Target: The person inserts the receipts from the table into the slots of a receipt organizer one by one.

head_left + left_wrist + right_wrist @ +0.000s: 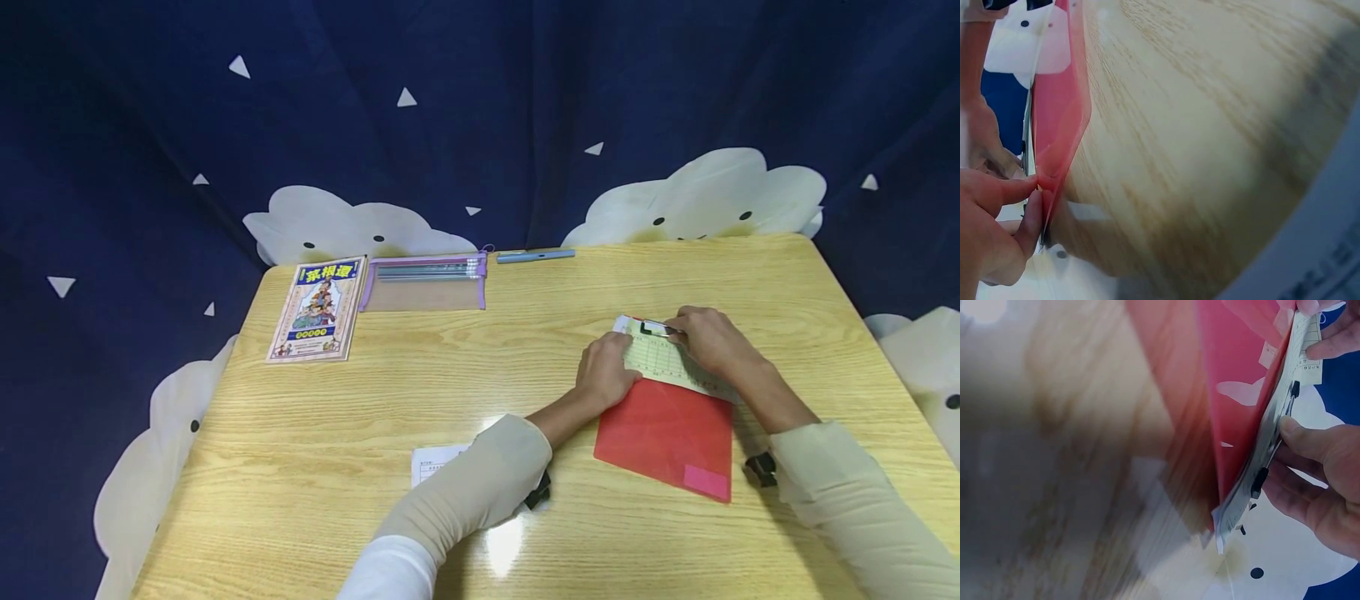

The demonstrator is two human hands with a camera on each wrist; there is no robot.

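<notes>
A red clip folder is tilted up off the table with printed yellow-green paper sheets at its upper end. My left hand pinches the left edge of folder and sheets between thumb and fingers, as the left wrist view also shows. At the top, my right hand grips the folder's metal clip, which has black tips. In the right wrist view my right thumb presses on this clip, and the sheets lie against the red cover. How far the clip is raised is hard to tell.
A comic-style booklet, a purple-edged zip pouch with pencils and a blue pen lie along the table's back. Another printed sheet lies partly under my left forearm. A dark curtain hangs behind the table.
</notes>
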